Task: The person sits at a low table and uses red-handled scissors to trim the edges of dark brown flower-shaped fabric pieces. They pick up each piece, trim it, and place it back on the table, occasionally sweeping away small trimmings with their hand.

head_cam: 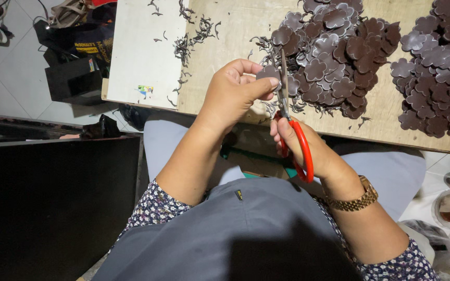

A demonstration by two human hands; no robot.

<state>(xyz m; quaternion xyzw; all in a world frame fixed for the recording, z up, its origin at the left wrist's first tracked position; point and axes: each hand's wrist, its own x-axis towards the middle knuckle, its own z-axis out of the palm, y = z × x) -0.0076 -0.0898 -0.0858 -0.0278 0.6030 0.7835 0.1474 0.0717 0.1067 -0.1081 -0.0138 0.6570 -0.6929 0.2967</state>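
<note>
Scissors (292, 130) with glossy red plastic loops and thin grey metal blades stand nearly upright in the right hand (308, 148), whose fingers are curled through and around the handles; the blades look almost closed, though their tips blur against the dark heap behind. The left hand (233, 93) pinches a small flower cutout (267, 73), dark brown and flat with rounded scalloped petals, between thumb and forefinger, held right against the blades above the near edge of the board (235, 31). That board is pale raw plywood, matte and grainy, with a smoother white strip on its left. On it lie 2 heaps of the same flower pieces: a middle pile (334, 57) just beyond the scissors and a right pile (438, 67) at the frame edge, some faces catching a dull sheen. Thin curled trimmings (188, 41) are scattered over the wood. A gold-coloured metal link watch (358, 200) circles the right wrist.
</note>
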